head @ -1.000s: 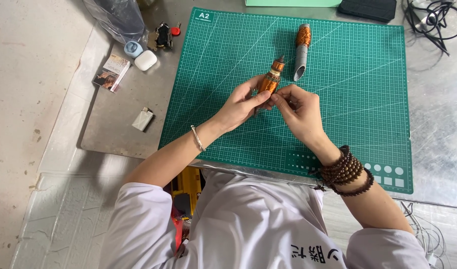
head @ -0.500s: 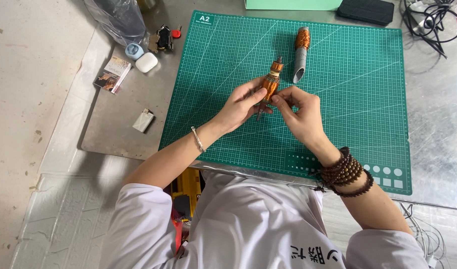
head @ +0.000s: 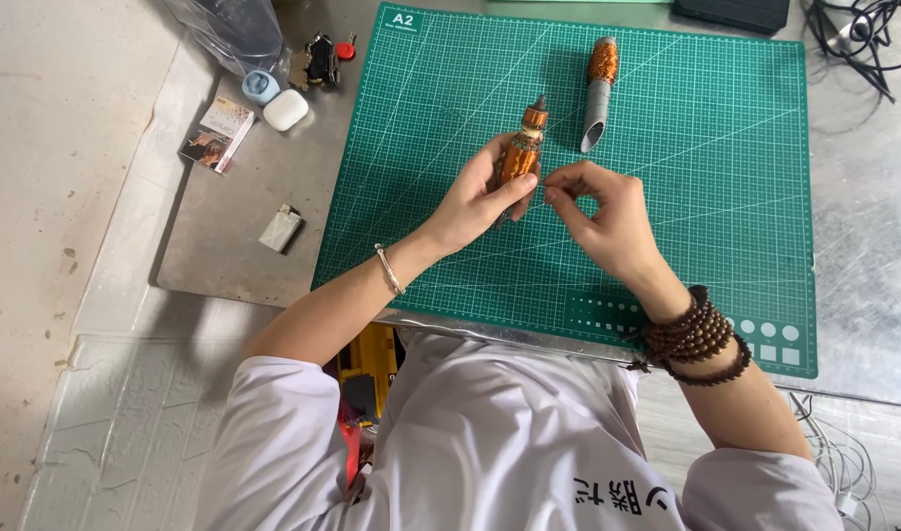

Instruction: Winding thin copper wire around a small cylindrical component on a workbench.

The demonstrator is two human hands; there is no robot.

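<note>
My left hand (head: 475,202) grips a small cylinder wound with copper wire (head: 521,152), held upright over the green cutting mat (head: 686,167). My right hand (head: 603,211) is beside it with fingertips pinched together close to the coil's lower end; whether a thin wire is between them cannot be seen. A second part, a grey tube with a copper-wound tip (head: 598,90), lies on the mat further back.
Left of the mat on the grey table lie a small printed box (head: 217,134), a white earbud case (head: 285,109), a silver lighter (head: 280,228), a key bunch (head: 322,57) and a clear plastic bag (head: 229,28). Cables (head: 863,34) sit at the back right.
My right hand has drawn a little to the right, away from the coil, fingertips still pinched. The left hand keeps the coil in nearly the same place.
</note>
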